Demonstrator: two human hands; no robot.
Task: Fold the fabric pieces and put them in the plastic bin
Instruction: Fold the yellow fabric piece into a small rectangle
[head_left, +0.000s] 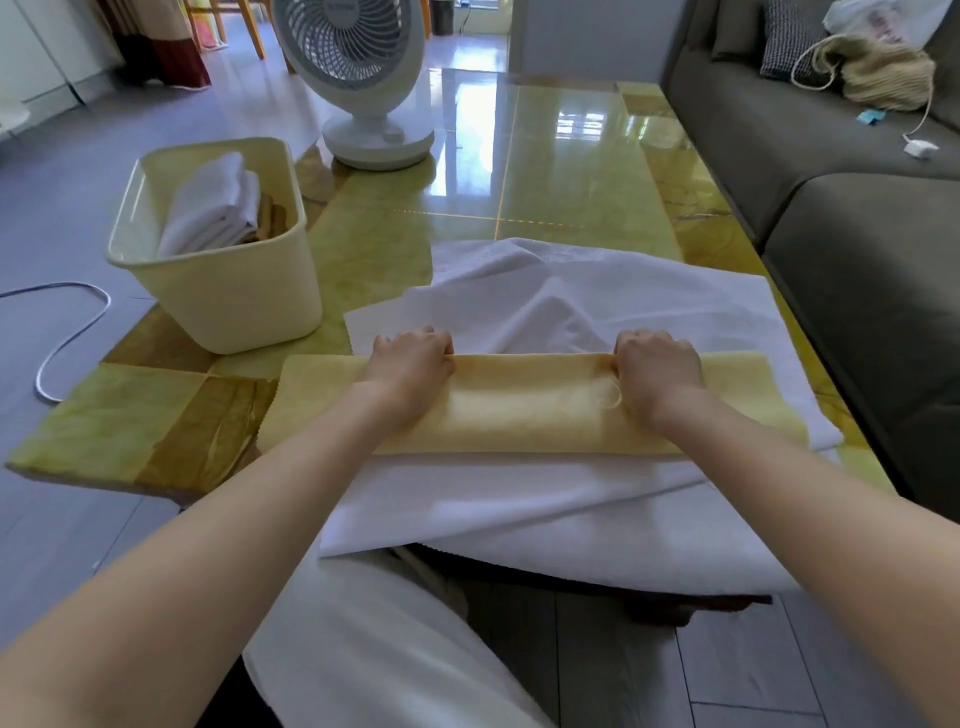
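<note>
Grips the far fold of the yellow cloth (530, 410) with left hand (415, 364) and right hand (657, 369), fingers (415, 340) curled, probably pinching it, atop the white cloth (519, 499) on the bench (571, 182) beside the bin (234, 296). Could drag the overhanging white cloth off the edge if tugged.

My glossy yellow-green stone worktop (571, 171) mirrors bright window light, and a white fan (358, 78) stands near its far left edge. To my right runs a grey sofa (753, 130) with a checked cushion (792, 36) and a straw bag (883, 78); the grey tiled floor (78, 208) on my left carries a looped white cable (72, 340), wooden chair legs (254, 31) beyond.
</note>
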